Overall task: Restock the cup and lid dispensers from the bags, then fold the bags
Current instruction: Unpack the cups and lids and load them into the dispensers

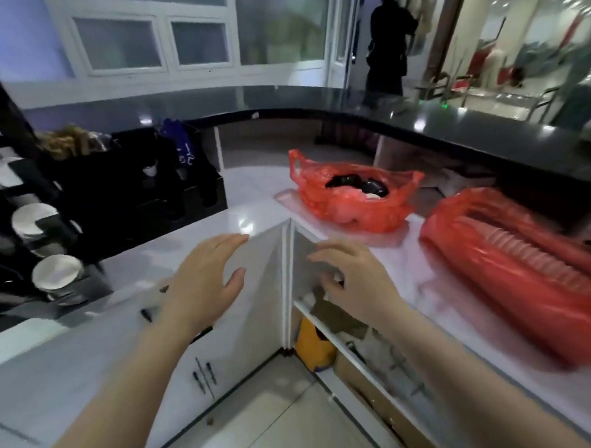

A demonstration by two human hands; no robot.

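red bag of lids point(353, 194) sits on the white counter point(246, 205) ahead of the right hand point(354, 279), the nearer one; bag of cups point(513, 275) lies lengthwise further right. left hand point(201, 278) and right are spread, holding nothing.

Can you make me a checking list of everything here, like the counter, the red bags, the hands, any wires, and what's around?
Surface: white counter, glossy, corner-shaped.
Job's things: red bag of lids open on the counter; red bag of cups lying beside it; black cup dispenser at left showing white cup ends.
Clutter: black organizer holding small items.
Hands: left hand and right hand open, holding nothing.
Cables: nothing seen.
Surroundings: dark raised counter; a person standing beyond; yellow item on the open shelf below.
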